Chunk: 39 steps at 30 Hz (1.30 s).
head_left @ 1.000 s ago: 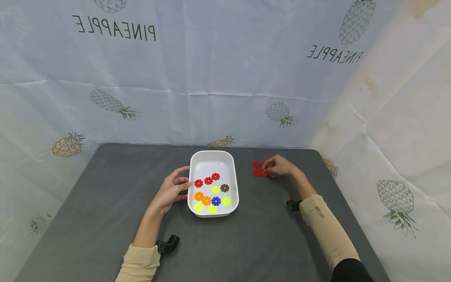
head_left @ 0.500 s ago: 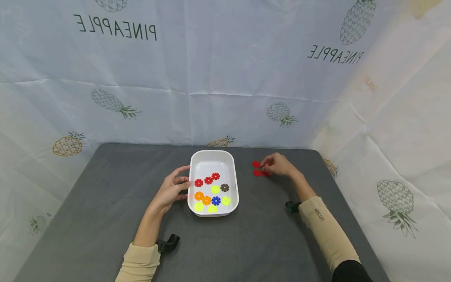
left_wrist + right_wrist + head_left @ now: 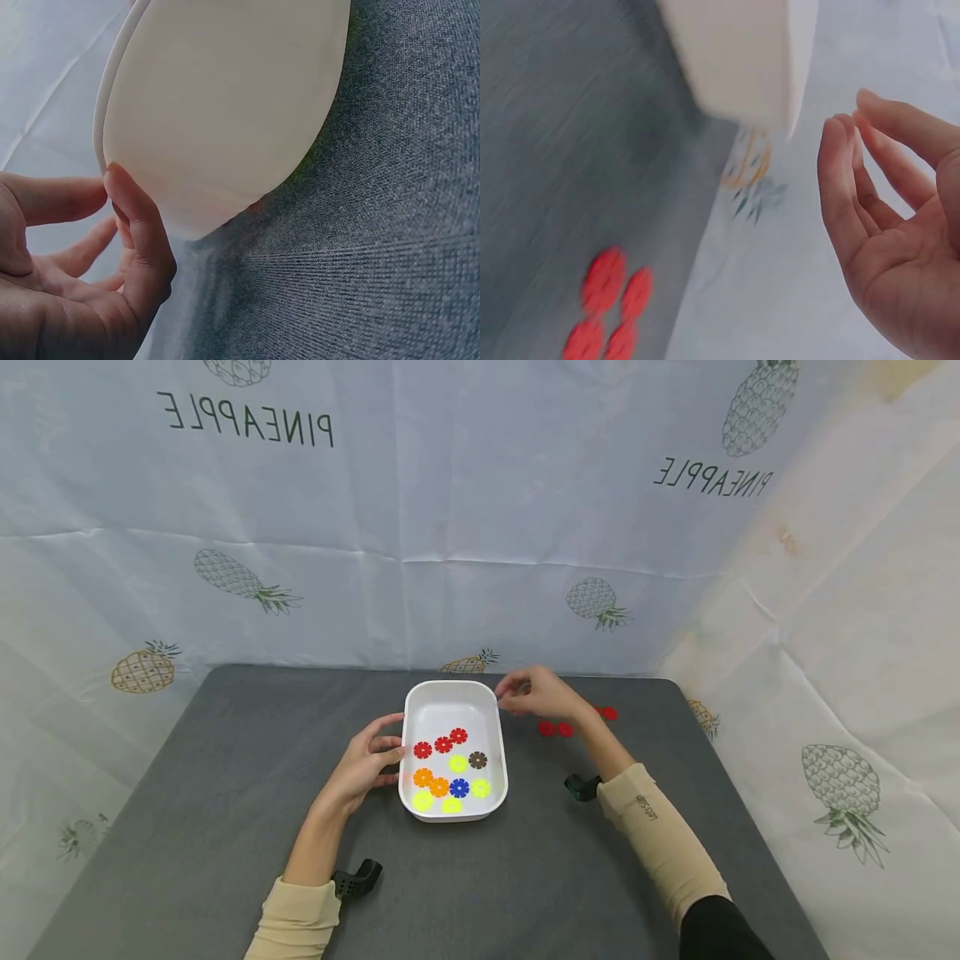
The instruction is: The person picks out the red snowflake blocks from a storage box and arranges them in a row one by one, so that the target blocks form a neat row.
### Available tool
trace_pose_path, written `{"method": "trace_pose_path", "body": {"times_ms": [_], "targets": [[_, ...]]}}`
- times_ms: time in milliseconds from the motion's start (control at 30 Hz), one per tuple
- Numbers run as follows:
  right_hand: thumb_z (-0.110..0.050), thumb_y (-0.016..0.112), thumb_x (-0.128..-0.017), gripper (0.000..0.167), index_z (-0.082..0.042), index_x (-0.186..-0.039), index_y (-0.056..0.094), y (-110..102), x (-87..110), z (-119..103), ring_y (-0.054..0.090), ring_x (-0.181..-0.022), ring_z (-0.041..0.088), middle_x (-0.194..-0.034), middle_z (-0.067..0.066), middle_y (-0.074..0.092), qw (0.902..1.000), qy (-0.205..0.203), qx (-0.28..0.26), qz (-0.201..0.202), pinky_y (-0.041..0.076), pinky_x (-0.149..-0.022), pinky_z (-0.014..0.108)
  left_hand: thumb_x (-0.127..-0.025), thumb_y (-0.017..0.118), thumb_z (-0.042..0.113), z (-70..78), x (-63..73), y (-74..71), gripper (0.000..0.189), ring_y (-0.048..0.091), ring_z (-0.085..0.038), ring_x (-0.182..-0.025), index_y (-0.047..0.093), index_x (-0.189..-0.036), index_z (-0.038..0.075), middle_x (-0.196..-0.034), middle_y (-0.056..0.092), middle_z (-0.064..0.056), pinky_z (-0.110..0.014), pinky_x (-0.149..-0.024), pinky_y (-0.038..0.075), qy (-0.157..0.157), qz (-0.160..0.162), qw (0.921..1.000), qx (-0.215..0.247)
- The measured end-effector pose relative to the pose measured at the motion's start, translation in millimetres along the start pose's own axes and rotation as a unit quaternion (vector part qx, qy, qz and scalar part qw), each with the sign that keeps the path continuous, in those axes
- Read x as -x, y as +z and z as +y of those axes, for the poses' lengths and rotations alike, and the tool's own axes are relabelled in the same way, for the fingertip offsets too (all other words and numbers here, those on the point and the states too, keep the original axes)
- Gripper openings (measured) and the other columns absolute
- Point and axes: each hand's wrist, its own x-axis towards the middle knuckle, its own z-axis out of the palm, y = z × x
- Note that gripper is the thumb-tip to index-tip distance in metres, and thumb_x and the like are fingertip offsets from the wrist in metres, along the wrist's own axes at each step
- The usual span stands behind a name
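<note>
A white tray (image 3: pixel 453 695) stands on the grey table and holds several notched plastic discs: red (image 3: pixel 443 745), orange (image 3: pixel 423 777), yellow (image 3: pixel 481 788), one blue (image 3: pixel 459 788) and one brown (image 3: pixel 477 761). My left hand (image 3: pixel 362 766) pinches the tray's left rim between thumb and fingers; the left wrist view shows this grip from below the tray wall (image 3: pixel 225 97). Beside the tray's upper right corner is my right hand (image 3: pixel 542 695), fingers bent, nothing seen between them in the right wrist view. More red discs (image 3: pixel 565 729) lie on the table beneath and beside the right forearm, some partly hidden.
The grey table (image 3: pixel 480 877) ends at the back against a hanging pale cloth (image 3: pixel 480 510) printed with pineapples. Each wrist wears a dark band device, such as the left one (image 3: pixel 358 878).
My right hand has left the red discs and moved left to the tray's upper right corner. Red discs near the forearm have come into sight. The left hand and tray have stayed put.
</note>
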Motion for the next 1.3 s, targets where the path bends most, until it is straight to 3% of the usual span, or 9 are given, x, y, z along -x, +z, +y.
{"method": "trace_pose_path", "body": {"times_ms": [167,300,433,700,833,1033,1300], "targets": [[-0.011,0.077,-0.099,0.032,0.007,-0.126,0.072,17.5,-26.5,-25.7,0.076,-0.09,0.039,-0.103,0.016,0.076,0.9983,-0.021,0.006,-0.055,0.066,-0.085,0.047,-0.107,0.063,0.009,-0.6,0.3,-0.3,0.064,0.068,-0.031,-0.112,0.041,-0.165,0.019,-0.136,0.06,-0.025,-0.037,-0.084,0.066,-0.002,0.001,1.0,0.0],[-0.013,0.077,-0.1,0.035,0.006,-0.129,0.071,33.0,-46.6,-41.7,0.078,-0.095,0.042,-0.106,0.017,0.077,0.9946,-0.013,-0.002,-0.103,0.067,-0.089,0.045,-0.107,0.063,0.01,-0.7,-0.1,-1.0,0.063,0.068,-0.03,-0.111,0.041,-0.165,0.019,-0.136,0.059,-0.025,-0.037,-0.084,0.066,-0.002,0.0,1.0,0.001],[-0.015,0.077,-0.1,0.037,0.005,-0.131,0.071,49.1,-65.4,-52.3,0.078,-0.103,0.043,-0.111,0.017,0.077,0.9885,0.019,-0.009,-0.15,0.066,-0.094,0.047,-0.107,0.063,0.01,-0.5,-1.0,-1.3,0.063,0.069,-0.03,-0.111,0.04,-0.165,0.019,-0.136,0.06,-0.024,-0.037,-0.084,0.066,-0.007,-0.002,1.0,0.002],[-0.013,0.081,-0.096,0.033,-0.006,-0.128,0.074,81.1,-96.1,-51.2,0.078,-0.098,0.028,-0.115,0.012,0.077,0.9692,0.106,-0.002,-0.222,0.066,-0.092,0.032,-0.108,0.061,0.009,-0.5,-1.9,-1.3,0.063,0.068,-0.029,-0.11,0.039,-0.166,0.019,-0.136,0.059,-0.023,-0.036,-0.083,0.065,-0.008,-0.006,0.9999,0.002],[-0.01,0.085,-0.093,0.033,-0.009,-0.124,0.076,93.6,-101.5,-45.5,0.075,-0.089,0.018,-0.114,0.01,0.078,0.9651,0.12,-0.001,-0.232,0.066,-0.086,0.028,-0.108,0.061,0.009,-0.4,-2.3,-0.9,0.063,0.067,-0.028,-0.11,0.039,-0.166,0.019,-0.136,0.059,-0.023,-0.036,-0.082,0.065,-0.009,-0.006,0.9999,0.002],[-0.01,0.09,-0.088,0.03,-0.011,-0.117,0.08,103.5,-100.9,-39.9,0.067,-0.078,0.015,-0.1,0.004,0.074,0.9671,0.126,0.004,-0.221,0.061,-0.075,0.022,-0.107,0.062,0.009,-0.3,-2.6,-0.6,0.064,0.067,-0.03,-0.112,0.039,-0.166,0.02,-0.135,0.059,-0.022,-0.037,-0.083,0.065,-0.011,-0.004,0.9999,0.001],[-0.014,0.092,-0.087,0.031,-0.014,-0.116,0.081,107.7,-99.1,-34.5,0.054,-0.078,0.012,-0.096,-0.001,0.063,0.9669,0.079,0.049,-0.237,0.047,-0.066,0.018,-0.107,0.062,0.008,-0.5,-2.4,-0.4,0.064,0.065,-0.03,-0.113,0.04,-0.166,0.019,-0.133,0.059,-0.022,-0.035,-0.082,0.065,-0.009,0.001,1.0,-0.003]]}}
